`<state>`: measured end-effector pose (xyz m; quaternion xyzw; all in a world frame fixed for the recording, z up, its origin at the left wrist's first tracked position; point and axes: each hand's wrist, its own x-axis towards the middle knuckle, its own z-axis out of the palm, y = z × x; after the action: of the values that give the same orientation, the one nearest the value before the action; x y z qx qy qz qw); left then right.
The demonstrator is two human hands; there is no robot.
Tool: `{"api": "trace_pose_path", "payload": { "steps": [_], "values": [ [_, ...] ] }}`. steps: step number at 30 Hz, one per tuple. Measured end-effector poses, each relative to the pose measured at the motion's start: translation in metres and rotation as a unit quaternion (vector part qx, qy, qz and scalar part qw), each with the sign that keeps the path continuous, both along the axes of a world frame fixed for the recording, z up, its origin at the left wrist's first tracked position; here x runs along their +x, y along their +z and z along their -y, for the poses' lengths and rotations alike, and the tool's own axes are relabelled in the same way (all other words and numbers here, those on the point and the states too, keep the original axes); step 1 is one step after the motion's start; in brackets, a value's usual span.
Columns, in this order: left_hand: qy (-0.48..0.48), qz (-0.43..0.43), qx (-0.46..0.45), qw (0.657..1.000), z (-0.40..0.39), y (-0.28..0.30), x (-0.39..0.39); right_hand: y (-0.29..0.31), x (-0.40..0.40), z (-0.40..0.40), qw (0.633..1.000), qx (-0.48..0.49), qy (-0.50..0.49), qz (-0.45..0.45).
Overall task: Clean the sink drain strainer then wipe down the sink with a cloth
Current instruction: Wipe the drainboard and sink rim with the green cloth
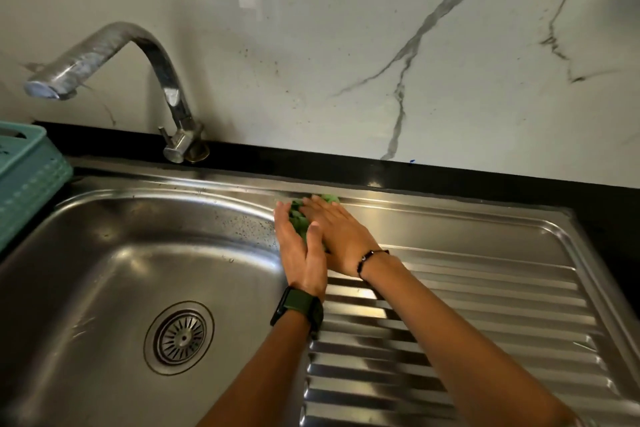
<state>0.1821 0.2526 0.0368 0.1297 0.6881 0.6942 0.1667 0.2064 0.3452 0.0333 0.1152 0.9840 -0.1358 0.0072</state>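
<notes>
Both hands lie flat, fingers straight, on a green cloth (298,218) at the far corner where basin meets drainboard (485,288). The left hand (301,246) presses its near-left side, the right hand (341,236) beside it, wrists nearly touching. The strainer (180,336) sits in the basin floor.

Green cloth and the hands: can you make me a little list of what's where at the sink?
cloth: green cloth, on the rim between basin and drainboard
left hand: left hand, flat, fingers straight, against the cloth
right hand: right hand, flat, pressing on the cloth
strainer: drain strainer, seated in the basin floor
tap: faucet, spout over the basin, no water running
basket: teal basket, left of the sink
</notes>
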Motion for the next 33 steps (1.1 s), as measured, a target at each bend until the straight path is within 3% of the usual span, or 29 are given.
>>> {"api": "trace_pose_path", "payload": {
  "steps": [4,8,11,17,23,25,27,30,33],
  "values": [
    [-0.014,0.031,-0.003,0.999,-0.001,0.001,0.0,0.0,0.04,-0.011,1.0,-0.009,-0.018,-0.009],
    [-0.019,0.017,-0.006,1.0,-0.001,0.002,0.0,0.008,0.049,-0.026,0.993,-0.098,0.024,0.066],
    [-0.026,0.007,0.002,1.0,-0.003,0.001,0.001,0.002,0.039,-0.031,0.994,-0.043,0.068,0.067],
    [-0.029,-0.01,0.01,0.999,-0.007,-0.004,-0.002,-0.015,-0.009,-0.023,0.997,0.037,0.063,0.009],
    [0.007,-0.029,-0.01,1.0,-0.006,-0.004,-0.007,-0.006,-0.056,-0.001,0.992,0.108,0.063,0.015],
    [-0.003,-0.025,-0.018,1.0,-0.004,0.003,-0.009,0.005,-0.055,0.009,0.998,0.066,0.019,0.006],
    [-0.035,-0.056,-0.033,0.997,0.005,0.008,-0.011,0.013,-0.042,0.011,0.999,-0.01,-0.033,0.029],
    [-0.121,-0.141,-0.083,0.979,0.022,0.009,-0.034,0.007,-0.026,0.005,1.0,0.018,-0.013,-0.014],
    [-0.139,-0.182,-0.164,0.959,0.039,0.009,-0.077,0.002,-0.001,0.002,0.998,0.039,-0.049,0.011]
  ]
}}
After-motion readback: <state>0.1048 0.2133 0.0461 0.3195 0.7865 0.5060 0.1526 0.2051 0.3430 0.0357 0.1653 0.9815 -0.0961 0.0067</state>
